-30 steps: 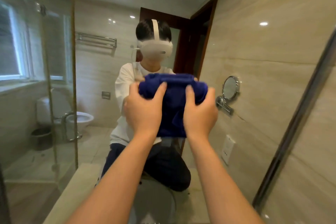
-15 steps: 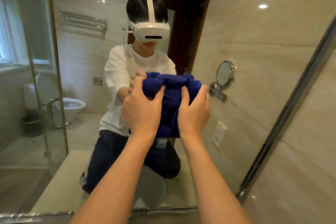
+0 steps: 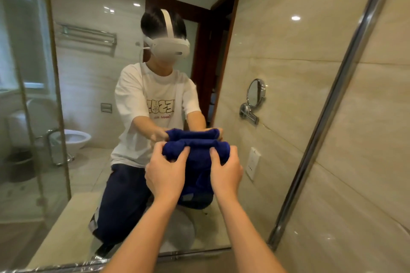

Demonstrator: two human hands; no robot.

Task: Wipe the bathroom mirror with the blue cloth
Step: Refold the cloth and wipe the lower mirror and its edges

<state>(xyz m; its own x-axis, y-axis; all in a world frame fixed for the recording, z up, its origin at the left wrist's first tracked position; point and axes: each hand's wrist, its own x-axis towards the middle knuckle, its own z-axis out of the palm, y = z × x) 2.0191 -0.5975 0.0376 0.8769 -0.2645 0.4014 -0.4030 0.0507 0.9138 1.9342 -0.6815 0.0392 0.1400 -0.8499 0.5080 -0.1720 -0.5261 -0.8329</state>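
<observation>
From the head camera, I am dragging the bunched dark-blue terry cloth (image 3: 196, 150) down the big wall-mounted bathroom mirror (image 3: 277, 55). A second ago it was pressed at about the height of my reflected chest; now it is sitting much lower on the glass, near the lower part, with its reflection touching it just above. I judge this to be a downward stroke under way, so one strip is getting wiped while the glass to the left and right is probably left to do.

My left hand (image 3: 165, 175) is gripping the cloth's left end, fingers curled over the roll. My right hand (image 3: 226, 173) is clamping the right end the same way.

My palms are hiding where cloth meets glass, so I cannot tell how flat it is lying. The mirror's left and top edges are running out of frame. Streaks or smears are too faint to make out.
</observation>
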